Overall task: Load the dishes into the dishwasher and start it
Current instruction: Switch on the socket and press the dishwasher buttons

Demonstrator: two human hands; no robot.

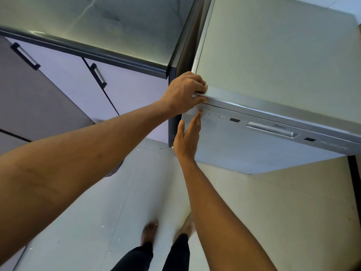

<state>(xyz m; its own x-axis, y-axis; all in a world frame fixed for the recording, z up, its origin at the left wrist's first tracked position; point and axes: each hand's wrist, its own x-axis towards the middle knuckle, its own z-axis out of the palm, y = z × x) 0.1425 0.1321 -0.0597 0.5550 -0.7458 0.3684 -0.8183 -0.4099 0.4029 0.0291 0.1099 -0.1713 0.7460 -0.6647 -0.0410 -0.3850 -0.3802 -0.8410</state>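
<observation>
Silver, closed dishwasher: left hand clasps its top front corner; right hand, fingers extended and holding nothing, touches the leftmost panel button.

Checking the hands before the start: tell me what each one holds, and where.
Left hand grips the dishwasher's top front corner. Right hand holds nothing; one finger touches a button.
</observation>
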